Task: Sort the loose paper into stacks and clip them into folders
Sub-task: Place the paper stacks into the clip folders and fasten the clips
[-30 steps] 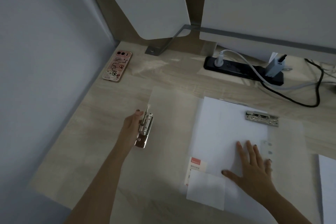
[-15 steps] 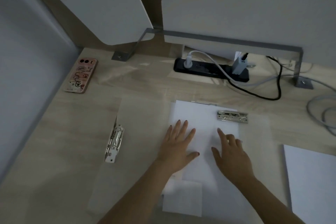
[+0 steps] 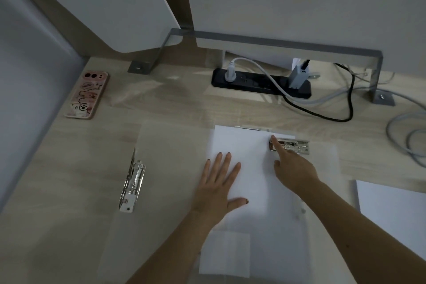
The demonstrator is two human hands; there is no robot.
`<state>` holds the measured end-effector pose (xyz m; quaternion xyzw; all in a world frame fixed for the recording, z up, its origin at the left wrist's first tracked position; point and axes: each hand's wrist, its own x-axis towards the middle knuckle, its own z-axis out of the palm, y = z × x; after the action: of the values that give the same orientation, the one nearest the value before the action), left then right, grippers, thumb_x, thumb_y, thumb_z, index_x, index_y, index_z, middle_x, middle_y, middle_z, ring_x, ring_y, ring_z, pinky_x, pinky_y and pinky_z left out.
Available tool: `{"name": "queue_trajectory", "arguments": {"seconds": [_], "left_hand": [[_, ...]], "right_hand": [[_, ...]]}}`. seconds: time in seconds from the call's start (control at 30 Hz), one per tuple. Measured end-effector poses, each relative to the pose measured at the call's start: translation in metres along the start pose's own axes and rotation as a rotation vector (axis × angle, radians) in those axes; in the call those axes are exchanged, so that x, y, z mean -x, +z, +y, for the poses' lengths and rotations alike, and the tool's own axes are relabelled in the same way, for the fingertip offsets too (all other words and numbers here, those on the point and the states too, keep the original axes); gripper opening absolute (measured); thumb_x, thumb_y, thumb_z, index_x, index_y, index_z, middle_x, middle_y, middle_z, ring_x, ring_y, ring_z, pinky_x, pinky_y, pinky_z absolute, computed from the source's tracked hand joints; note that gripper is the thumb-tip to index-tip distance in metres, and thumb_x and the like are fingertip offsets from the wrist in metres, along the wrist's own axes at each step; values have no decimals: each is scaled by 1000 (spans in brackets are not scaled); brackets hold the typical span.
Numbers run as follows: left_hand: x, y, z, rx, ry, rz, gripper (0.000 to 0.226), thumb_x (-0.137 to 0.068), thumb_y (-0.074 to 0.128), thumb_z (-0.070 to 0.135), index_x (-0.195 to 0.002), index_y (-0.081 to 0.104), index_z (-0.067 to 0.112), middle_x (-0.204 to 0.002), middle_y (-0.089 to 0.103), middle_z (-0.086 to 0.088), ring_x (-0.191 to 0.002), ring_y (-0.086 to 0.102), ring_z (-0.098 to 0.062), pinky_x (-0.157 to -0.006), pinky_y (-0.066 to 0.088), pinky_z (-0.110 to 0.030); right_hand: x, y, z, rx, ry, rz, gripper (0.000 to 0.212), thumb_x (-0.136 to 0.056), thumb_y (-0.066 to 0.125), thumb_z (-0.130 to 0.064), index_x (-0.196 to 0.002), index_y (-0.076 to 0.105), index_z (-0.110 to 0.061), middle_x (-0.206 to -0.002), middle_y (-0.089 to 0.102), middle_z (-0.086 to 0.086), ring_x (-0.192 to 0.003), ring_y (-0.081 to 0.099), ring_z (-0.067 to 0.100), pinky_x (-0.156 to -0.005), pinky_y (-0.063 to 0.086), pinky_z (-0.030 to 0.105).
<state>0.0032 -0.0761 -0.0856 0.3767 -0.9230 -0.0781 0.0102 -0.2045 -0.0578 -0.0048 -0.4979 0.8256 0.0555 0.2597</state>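
The paper stack (image 3: 249,168) lay squared on the right half of the open folder (image 3: 173,168). Your left hand (image 3: 219,184) was spread flat on it, grasping nothing, and your right hand (image 3: 295,168) held nothing either, its straight index finger pressing the left end of the metal clip (image 3: 295,146) at that half's top edge. By my reading the sheets were placed but not surely clamped, the second clip (image 3: 132,184) on the folder's left flap stood unused, and more loose sheets (image 3: 391,210) right of the folder awaited sorting.
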Motion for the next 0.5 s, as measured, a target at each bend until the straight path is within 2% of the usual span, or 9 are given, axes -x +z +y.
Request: {"name": "queue_trajectory", "arguments": {"seconds": [0.13, 0.23, 0.33, 0.4, 0.47, 0.5], "left_hand": [[0, 4, 1, -6, 0, 30, 81, -86, 13, 71, -148, 13, 20, -156, 3, -7, -142, 5, -27, -114, 3, -44], [-1, 5, 2, -17, -14, 50, 81, -86, 11, 72, -148, 7, 20, -157, -11, -6, -143, 3, -27, -114, 3, -45], [-1, 7, 1, -31, -10, 73, 81, -85, 12, 72, -148, 5, 21, -157, -16, -5, -145, -6, -25, -114, 4, -45], [-1, 8, 1, -30, -7, 91, 81, -85, 13, 72, -148, 7, 21, -157, -16, -4, -146, -11, -23, -114, 4, -44], [-2, 8, 0, -29, -1, 106, 81, -86, 14, 72, -148, 7, 20, -157, -16, -4, -146, -12, -23, -114, 4, -44], [-3, 8, 0, -33, 1, 110, 81, -86, 14, 72, -148, 7, 20, -157, -16, -4, -146, -12, -23, -114, 4, -44]], "right_hand": [[1, -1, 2, -15, -6, -55, 69, -92, 36, -13, -148, 2, -36, -120, 60, 11, -103, 58, 29, -82, 43, 34], [2, -4, 7, -72, -36, -48, 70, -91, 38, -11, -148, 4, -32, -98, 61, 12, -80, 55, 25, -70, 39, 30], [2, -8, 20, -290, -83, 77, 55, -89, 42, -7, -138, 25, -24, -77, 57, 8, -65, 54, 27, -62, 43, 33], [8, -12, 25, -592, -26, 198, 39, -90, 44, -5, -124, 35, -22, -82, 62, 11, -69, 59, 30, -59, 47, 37], [17, -15, 29, -863, 86, 335, 38, -91, 45, -5, -127, 37, -17, -103, 61, 13, -77, 58, 24, -57, 45, 32], [22, -16, 30, -894, 132, 433, 41, -91, 46, -3, -130, 37, -13, -113, 56, 14, -84, 57, 22, -61, 44, 29]]}}
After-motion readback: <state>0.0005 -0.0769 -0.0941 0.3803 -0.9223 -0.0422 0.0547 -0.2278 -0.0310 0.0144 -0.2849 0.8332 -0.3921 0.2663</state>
